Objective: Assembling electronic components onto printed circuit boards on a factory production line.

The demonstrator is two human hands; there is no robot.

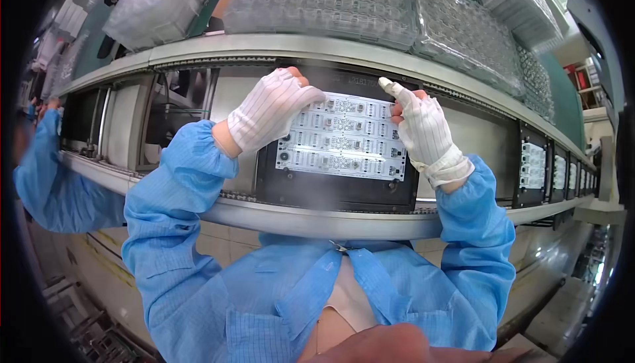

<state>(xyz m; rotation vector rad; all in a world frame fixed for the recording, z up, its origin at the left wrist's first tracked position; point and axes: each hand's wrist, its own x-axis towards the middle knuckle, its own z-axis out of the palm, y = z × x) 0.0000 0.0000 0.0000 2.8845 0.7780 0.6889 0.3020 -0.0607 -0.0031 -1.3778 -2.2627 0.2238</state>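
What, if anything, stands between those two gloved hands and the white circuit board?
Nothing visible does. The left hand overlaps the upper left corner of the white circuit board, which lies on a black tray; the right hand is at the board's upper right edge. Exact contact is hard to tell.

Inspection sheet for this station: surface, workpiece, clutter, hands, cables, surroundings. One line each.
Surface: flat black rectangular pallet between long silver metal rails.
Job's things: white rectangular circuit-board panel, four component rows, lying on the pallet.
Clutter: stacked transparent plastic trays beyond the far rail.
Hands: white-striped-gloved left hand at the panel's upper left corner; white-striped-gloved right hand by its upper right edge; grip unclear on both.
Cables: nothing seen for certain.
Surroundings: more black pallets bearing white boards at right; a co-worker's blue fabric sleeve at left.
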